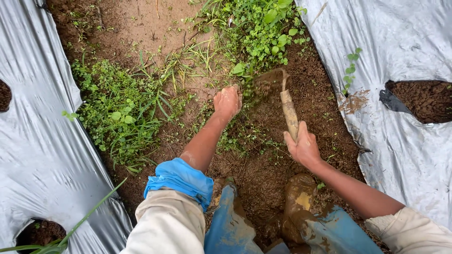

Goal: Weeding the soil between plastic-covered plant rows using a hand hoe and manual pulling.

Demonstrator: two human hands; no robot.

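A small hand hoe [281,94], caked in mud from its wooden handle to its blade, is held at an angle over the dark soil, its blade blurred and down among the weeds just beyond and between the two hands. The right hand [303,146] is wrapped closed around the lower end of the handle, fingers curled over it. The left hand [227,101] sits just to the left of the blade, muddy and curled into a loose fist at the edge of the weeds; it seems to be gripping a tuft of greenery, though the mud and blur make that hard to confirm. Ahead of both hands grows a dense clump of leafy green weeds [261,28], and a second patch of grass and weeds [122,108] spreads out to the left of the left hand. Below the hands, near the person's body, two mud-covered boots [296,197] stand in the churned soil, with blue trousers [230,226] above them and a blue cuff on the pale left sleeve. Silver plastic mulch sheeting [409,42] lies well to the right of the right hand, and more of it flanks the left hand's far side, each sheet with cut holes showing dark earth.
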